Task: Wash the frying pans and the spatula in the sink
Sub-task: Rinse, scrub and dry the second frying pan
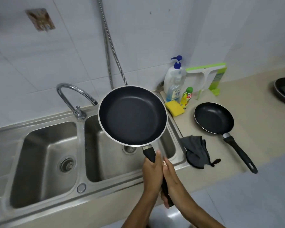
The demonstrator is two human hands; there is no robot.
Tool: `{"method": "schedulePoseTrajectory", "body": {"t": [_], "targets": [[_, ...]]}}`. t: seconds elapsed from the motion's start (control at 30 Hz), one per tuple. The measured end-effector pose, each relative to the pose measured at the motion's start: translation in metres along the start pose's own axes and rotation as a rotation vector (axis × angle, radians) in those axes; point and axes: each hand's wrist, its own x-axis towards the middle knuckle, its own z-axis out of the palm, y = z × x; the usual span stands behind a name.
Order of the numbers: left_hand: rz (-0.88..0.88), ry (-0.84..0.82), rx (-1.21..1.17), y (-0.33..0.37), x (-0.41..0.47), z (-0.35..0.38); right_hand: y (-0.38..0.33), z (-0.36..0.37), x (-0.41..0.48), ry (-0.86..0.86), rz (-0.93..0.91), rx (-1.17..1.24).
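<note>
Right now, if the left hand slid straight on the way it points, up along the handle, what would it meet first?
Most likely the frying pan itself: the left hand grips the black handle just below the metal neck, so the pan's near rim comes first.

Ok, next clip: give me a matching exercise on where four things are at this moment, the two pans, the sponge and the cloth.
1. big frying pan
2. small frying pan
3. yellow sponge
4. grey cloth

A. crumpled at the right rim of the sink
B. held over the right basin
C. on the counter, handle toward the person
D. beside the soap bottles

Pairs: 1-B, 2-C, 3-D, 4-A
</note>
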Motion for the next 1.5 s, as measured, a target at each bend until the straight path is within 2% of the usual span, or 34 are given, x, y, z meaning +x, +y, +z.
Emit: {"method": "schedulePoseTrajectory", "body": {"t": [0.13, 0.27, 0.53, 0.7, 0.87, 1.07, 1.27, 1.5], "targets": [[0.043, 0.006, -0.025, 0.014, -0.022, 0.031, -0.002, -0.033, -0.017, 0.038, -0.165, -0.054], [0.029, 0.013, 0.015, 0.016, -0.052, 0.088, 0.017, -0.097, -0.042, 0.041, -0.271, -0.083], [0.080, -0.179, 0.149, 0.026, -0.090, 0.220, 0.042, -0.253, -0.083, 0.160, -0.388, -0.158], [0.035, -0.361, 0.242, 0.035, -0.100, 0.302, 0.060, -0.331, -0.102, 0.265, -0.386, -0.139], [-0.040, -0.447, 0.220, 0.029, -0.101, 0.381, 0.084, -0.392, -0.105, 0.382, -0.287, -0.108], [-0.151, -0.549, 0.222, -0.004, -0.058, 0.474, 0.113, -0.470, -0.072, 0.472, -0.185, -0.102], [-0.226, -0.512, 0.237, -0.023, 0.000, 0.564, 0.125, -0.548, -0.016, 0.455, -0.134, -0.150], [-0.350, -0.488, 0.191, -0.044, 0.031, 0.626, 0.145, -0.609, 0.032, 0.438, -0.082, -0.171]]}}
